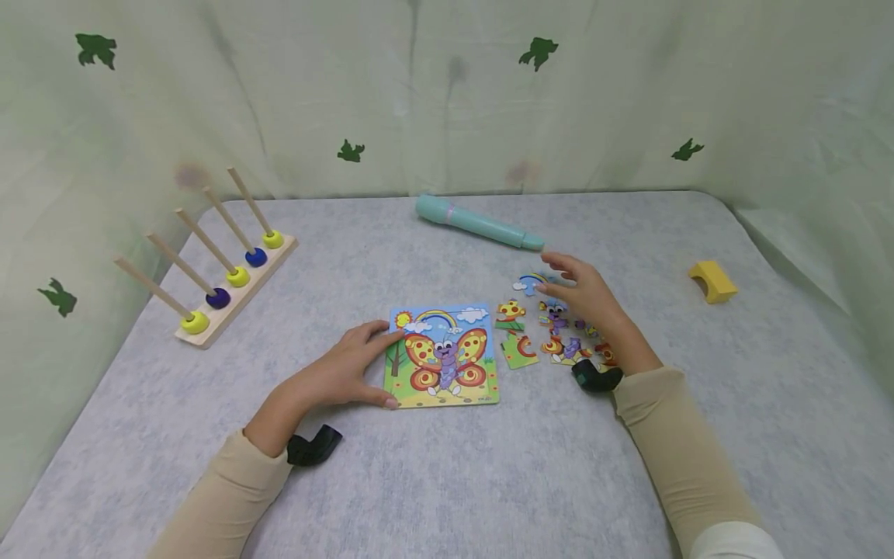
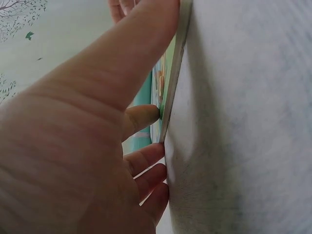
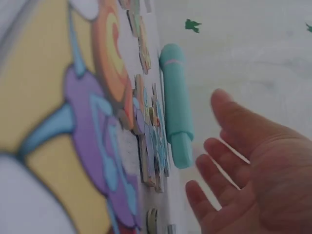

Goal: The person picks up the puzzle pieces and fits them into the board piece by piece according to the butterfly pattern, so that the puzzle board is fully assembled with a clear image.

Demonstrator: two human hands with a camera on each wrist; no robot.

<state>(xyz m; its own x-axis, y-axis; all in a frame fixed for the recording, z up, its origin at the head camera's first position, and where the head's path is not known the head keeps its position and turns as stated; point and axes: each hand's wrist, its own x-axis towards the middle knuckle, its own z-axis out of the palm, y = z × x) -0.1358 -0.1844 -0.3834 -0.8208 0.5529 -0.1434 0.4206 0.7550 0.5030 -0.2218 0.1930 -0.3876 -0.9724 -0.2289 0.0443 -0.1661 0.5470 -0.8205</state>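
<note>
Puzzle board (image 1: 444, 359): picture side in head view, mostly edge in left-wrist.

We could cross the desk (image 1: 447, 481) nearer us than the butterfly board (image 1: 447, 373); left, the peg rack (image 1: 244, 292) blocks us.

A person's left hand (image 2: 83, 141) spans the edge of a thin, brightly printed board (image 2: 174, 80), thumb at one end and index fingertip touching farther along. The remaining fingers meet the mottled gray tabletop (image 2: 263, 117) below the index finger. A teal object (image 2: 143, 92) shows behind the index finger; a pale, branch-patterned backdrop (image 2: 63, 48) rises beyond the thumb.
</note>
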